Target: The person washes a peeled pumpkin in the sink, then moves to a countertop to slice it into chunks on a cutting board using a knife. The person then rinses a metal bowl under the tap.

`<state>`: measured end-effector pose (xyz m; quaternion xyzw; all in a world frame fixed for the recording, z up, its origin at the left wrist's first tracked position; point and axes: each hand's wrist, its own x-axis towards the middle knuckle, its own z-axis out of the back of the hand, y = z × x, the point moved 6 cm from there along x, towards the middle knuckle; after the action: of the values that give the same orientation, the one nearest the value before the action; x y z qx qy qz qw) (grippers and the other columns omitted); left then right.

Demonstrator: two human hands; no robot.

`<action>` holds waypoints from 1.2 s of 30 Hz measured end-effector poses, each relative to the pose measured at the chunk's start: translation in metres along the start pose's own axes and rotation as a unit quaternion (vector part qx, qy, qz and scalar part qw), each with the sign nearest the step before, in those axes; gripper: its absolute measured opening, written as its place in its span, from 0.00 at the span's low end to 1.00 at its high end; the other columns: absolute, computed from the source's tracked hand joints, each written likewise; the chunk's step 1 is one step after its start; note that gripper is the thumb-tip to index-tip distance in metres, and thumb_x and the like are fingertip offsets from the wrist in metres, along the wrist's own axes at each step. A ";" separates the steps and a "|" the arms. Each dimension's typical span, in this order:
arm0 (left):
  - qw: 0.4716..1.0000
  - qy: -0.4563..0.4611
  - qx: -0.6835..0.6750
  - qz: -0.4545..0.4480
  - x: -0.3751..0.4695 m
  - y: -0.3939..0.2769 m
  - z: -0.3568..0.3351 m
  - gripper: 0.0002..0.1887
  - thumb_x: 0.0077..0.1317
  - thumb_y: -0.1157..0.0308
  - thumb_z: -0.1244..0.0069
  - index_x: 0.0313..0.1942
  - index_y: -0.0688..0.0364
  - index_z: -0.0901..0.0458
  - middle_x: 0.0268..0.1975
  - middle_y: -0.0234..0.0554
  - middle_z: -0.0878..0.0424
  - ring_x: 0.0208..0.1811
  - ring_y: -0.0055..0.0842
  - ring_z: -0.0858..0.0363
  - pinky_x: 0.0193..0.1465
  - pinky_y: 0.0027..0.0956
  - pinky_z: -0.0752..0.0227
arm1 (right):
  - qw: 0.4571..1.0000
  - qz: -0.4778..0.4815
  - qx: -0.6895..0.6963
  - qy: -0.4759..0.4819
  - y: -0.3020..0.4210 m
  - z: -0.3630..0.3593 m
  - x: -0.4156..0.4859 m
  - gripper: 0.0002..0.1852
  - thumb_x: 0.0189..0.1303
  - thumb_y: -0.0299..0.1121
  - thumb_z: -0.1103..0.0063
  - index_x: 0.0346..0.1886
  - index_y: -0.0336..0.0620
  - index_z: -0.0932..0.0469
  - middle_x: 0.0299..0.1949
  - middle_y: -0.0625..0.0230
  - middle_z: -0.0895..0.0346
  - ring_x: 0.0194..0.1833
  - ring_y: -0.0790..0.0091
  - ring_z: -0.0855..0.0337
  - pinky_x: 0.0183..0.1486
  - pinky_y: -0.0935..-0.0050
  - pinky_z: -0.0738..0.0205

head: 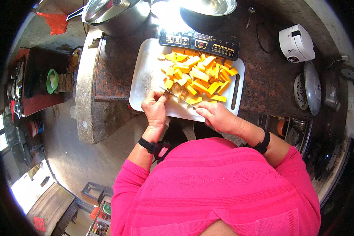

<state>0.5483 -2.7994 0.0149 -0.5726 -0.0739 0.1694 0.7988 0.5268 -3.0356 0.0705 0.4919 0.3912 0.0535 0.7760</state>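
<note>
A white plastic cutting board point(147, 65) lies at the counter's front edge, its right handle slot showing. Many cut chunks of orange pumpkin or squash point(200, 75) are heaped on its middle and right. My right hand point(216, 115) grips a knife point(180, 98) at the board's front edge, the serrated-looking blade slanting up and left. Near the blade tip, my left hand point(155, 107) has its thumb and fingers pinched together over the board. A small dark bit shows at the fingertips; what it is cannot be made out. Brownish pieces point(183, 93) lie just beyond the blade.
An induction cooker point(199, 44) with a metal pan point(212, 7) overlaps the board's far edge. A large lidded pot point(121, 17) stands back left. On the right are a white rice cooker point(296, 44) and a round metal lid point(312, 88). A concrete ledge point(87, 88) borders the counter's left.
</note>
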 end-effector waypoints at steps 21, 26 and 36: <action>0.948 -0.040 0.242 -0.202 0.005 -0.081 0.008 0.25 0.52 0.78 0.33 0.53 0.63 0.16 0.55 0.48 0.20 0.53 0.40 0.23 0.62 0.43 0.30 | 0.921 0.191 -0.266 -0.210 0.027 0.073 -0.049 0.20 0.64 0.42 0.33 0.53 0.41 0.22 0.38 0.57 0.14 0.38 0.53 0.11 0.39 0.59 0.17; 0.860 0.162 0.293 -0.385 -0.036 -0.133 -0.046 0.28 0.54 0.71 0.38 0.59 0.48 0.16 0.69 0.45 0.25 0.73 0.53 0.36 0.73 0.56 0.44 | 0.895 0.200 -0.321 -0.235 0.016 0.082 -0.067 0.19 0.63 0.43 0.32 0.50 0.42 0.25 0.37 0.60 0.15 0.37 0.54 0.11 0.37 0.58 0.17; 0.939 0.117 0.205 -0.249 -0.019 -0.105 -0.031 0.05 0.66 0.75 0.40 0.38 0.65 0.18 0.45 0.50 0.18 0.48 0.46 0.26 0.56 0.47 0.33 | 0.882 0.095 -0.228 -0.401 -0.080 0.149 -0.147 0.19 0.58 0.39 0.29 0.50 0.48 0.23 0.41 0.60 0.13 0.41 0.51 0.11 0.41 0.54 0.18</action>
<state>0.5601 -2.8639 0.1052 -0.3754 -0.0843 -0.0916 0.9185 0.4998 -3.2534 0.1188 0.3152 -0.0254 0.0132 0.9486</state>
